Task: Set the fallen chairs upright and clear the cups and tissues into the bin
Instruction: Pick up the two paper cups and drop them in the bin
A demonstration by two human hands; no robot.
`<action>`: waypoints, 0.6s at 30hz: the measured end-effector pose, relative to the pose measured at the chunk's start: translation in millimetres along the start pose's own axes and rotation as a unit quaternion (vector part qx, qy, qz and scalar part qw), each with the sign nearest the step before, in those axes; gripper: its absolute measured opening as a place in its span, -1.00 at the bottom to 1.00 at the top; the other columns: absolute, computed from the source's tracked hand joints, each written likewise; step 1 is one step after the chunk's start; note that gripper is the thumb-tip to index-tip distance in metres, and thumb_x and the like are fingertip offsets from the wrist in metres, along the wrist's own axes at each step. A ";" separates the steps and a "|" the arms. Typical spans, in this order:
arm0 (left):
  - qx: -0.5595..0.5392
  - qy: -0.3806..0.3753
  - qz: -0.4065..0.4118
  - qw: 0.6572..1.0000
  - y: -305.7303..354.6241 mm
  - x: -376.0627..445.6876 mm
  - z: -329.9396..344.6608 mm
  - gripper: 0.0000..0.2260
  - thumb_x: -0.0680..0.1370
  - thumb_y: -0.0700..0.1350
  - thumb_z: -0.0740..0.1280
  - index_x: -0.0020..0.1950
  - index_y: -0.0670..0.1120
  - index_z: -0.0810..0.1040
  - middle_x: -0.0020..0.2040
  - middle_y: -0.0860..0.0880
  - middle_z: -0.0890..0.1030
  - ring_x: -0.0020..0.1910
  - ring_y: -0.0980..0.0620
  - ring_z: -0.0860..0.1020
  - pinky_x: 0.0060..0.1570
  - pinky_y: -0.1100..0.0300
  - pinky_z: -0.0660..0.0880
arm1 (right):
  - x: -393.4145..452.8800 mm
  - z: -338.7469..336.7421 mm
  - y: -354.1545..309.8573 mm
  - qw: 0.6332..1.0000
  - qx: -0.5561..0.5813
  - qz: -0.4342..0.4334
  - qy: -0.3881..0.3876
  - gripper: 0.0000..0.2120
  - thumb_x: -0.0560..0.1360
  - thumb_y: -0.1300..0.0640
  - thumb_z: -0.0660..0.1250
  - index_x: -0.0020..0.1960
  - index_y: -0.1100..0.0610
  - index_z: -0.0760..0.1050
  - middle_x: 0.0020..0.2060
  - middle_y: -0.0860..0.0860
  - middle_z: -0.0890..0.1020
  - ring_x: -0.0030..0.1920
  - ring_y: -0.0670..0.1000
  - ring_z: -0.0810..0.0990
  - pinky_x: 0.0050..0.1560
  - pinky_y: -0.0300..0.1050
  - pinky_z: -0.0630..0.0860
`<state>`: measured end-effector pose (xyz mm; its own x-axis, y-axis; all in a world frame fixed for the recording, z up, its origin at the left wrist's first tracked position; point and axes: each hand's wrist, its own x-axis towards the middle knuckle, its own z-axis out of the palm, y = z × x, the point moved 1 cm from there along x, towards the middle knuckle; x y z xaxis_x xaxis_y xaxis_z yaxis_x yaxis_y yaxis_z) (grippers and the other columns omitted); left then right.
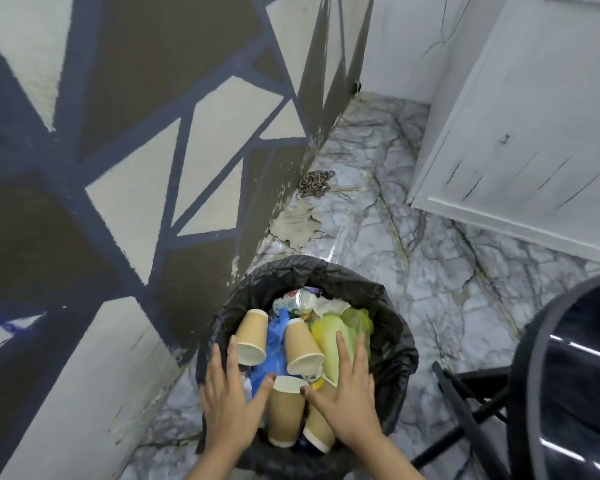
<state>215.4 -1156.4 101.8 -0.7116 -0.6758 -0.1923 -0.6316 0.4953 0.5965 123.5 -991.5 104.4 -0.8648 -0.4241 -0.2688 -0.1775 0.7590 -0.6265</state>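
A round bin (392,327) lined with a black bag stands against the painted wall. Several brown paper cups lie in it: one (252,337) at the left, one (302,346) in the middle, one (286,410) between my hands and one (317,433) under my right palm. White tissue (329,306) sits at the back of the bin. My left hand (231,407) and my right hand (350,400) hover over the bin's near side, fingers spread, holding nothing.
A yellow-green bag (340,334), a blue bag (274,355) and a crushed can (297,299) also fill the bin. A black round table with dark legs (565,379) stands close at the right. A chain (314,181) lies by the wall; a white door (520,126) is behind.
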 end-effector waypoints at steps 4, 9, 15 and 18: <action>-0.003 -0.014 0.064 0.998 52.2 -1.2 -40.4 -0.21 0.45 0.27 0.25 0.36 0.26 -0.34 0.57 -0.03 -0.13 0.53 -0.08 -0.03 0.43 -0.11 0.04 | -11.3 -64.1 -46.0 0.997 0.007 -0.069 0.038 -0.06 0.33 -0.36 0.23 0.30 -0.36 -0.50 0.37 -0.16 -0.50 0.51 0.00 -0.27 0.47 0.10 -0.07; -0.018 -0.054 0.186 0.981 144.7 -22.1 -70.8 -0.26 0.47 0.29 0.18 0.36 0.28 -0.35 0.56 0.07 -0.18 0.54 -0.02 -0.09 0.47 -0.10 -0.03 | -48.9 -153.6 -74.0 0.991 0.000 -0.076 0.113 -0.11 0.35 -0.38 0.20 0.29 -0.39 -0.48 0.34 -0.24 -0.52 0.52 0.00 -0.25 0.47 0.13 -0.10; -0.025 -0.099 0.294 0.950 246.1 -80.0 -61.0 -0.27 0.48 0.27 0.20 0.49 0.21 -0.18 0.57 0.06 -0.11 0.54 0.02 -0.11 0.49 -0.09 -0.07 | -122.6 -245.2 -35.3 0.978 -0.029 -0.024 0.205 -0.13 0.39 -0.35 0.21 0.40 -0.31 -0.36 0.39 -0.15 -0.46 0.51 0.00 -0.28 0.50 0.09 -0.10; -0.035 -0.134 0.348 0.927 285.1 -112.3 -41.6 -0.30 0.48 0.29 0.19 0.44 0.29 -0.19 0.57 0.06 -0.12 0.54 0.04 -0.15 0.50 -0.07 -0.12 | -165.7 -281.9 2.4 0.968 -0.024 0.019 0.248 -0.14 0.39 -0.31 0.26 0.34 -0.37 -0.37 0.44 -0.14 -0.40 0.52 0.03 -0.26 0.50 0.10 -0.11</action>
<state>128.0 -962.0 326.0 -0.9961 -0.0408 0.0777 0.0249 0.7177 0.6959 134.0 -780.2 353.7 -0.9883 -0.1153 0.1001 -0.1522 0.7969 -0.5846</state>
